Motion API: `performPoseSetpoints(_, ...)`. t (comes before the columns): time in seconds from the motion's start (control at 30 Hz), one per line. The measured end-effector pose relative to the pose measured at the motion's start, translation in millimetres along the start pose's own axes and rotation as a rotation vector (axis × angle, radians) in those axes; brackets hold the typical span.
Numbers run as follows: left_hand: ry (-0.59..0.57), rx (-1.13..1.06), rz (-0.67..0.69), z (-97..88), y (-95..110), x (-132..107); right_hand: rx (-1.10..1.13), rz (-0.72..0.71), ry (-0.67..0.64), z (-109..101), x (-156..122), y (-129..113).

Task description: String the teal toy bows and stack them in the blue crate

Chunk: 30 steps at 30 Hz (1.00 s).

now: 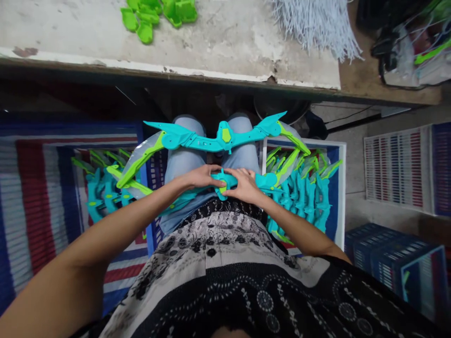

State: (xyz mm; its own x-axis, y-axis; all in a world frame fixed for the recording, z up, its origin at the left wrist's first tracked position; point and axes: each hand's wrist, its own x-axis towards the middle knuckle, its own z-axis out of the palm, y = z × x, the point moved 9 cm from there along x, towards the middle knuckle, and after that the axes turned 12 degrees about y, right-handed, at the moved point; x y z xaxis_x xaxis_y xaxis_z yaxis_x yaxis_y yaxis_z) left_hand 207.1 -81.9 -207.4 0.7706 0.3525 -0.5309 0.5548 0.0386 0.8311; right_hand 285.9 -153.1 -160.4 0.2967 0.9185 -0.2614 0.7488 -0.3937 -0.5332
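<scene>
Two turquoise toy bows with lime green limbs lie across my lap. The farther toy bow (pixel 211 142) rests over my knees, a green piece set in its middle. Close to my waist is the nearer toy bow (pixel 266 180), and both hands grip its centre. My left hand (pixel 202 177) presses on the centre from the left, fingers closed around it. From the right, my right hand (pixel 244 185) wraps the same part with thumb and fingers. Between the thumbs shows a small green piece (pixel 223 187) on the bow's centre. Part of this bow is hidden behind my left forearm.
A worn table (pixel 225 47) stands ahead, with green plastic pieces (pixel 144 19) and a bundle of white strings (pixel 313 23) on it. Crates of bows flank me, a left crate (pixel 149 234) and a right crate (pixel 341 197). More crates (pixel 394 253) stand farther right.
</scene>
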Motion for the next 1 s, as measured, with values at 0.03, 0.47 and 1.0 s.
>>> performPoseSetpoints(0.03, 0.008, -0.005, -0.003, -0.2, 0.2, -0.3, -0.031, 0.002, -0.025, 2.3, 2.8, 0.9)
performPoseSetpoints(0.47, -0.007, 0.079, 0.090, 3.5, 8.4, -5.0, -0.193, -0.175, -0.087, 10.6, -1.1, -8.5)
performPoseSetpoints(1.0, -0.023, 0.133, 0.104, 2.8, 5.8, -12.2, -0.254, -0.289, -0.052, 15.3, -7.9, -21.1)
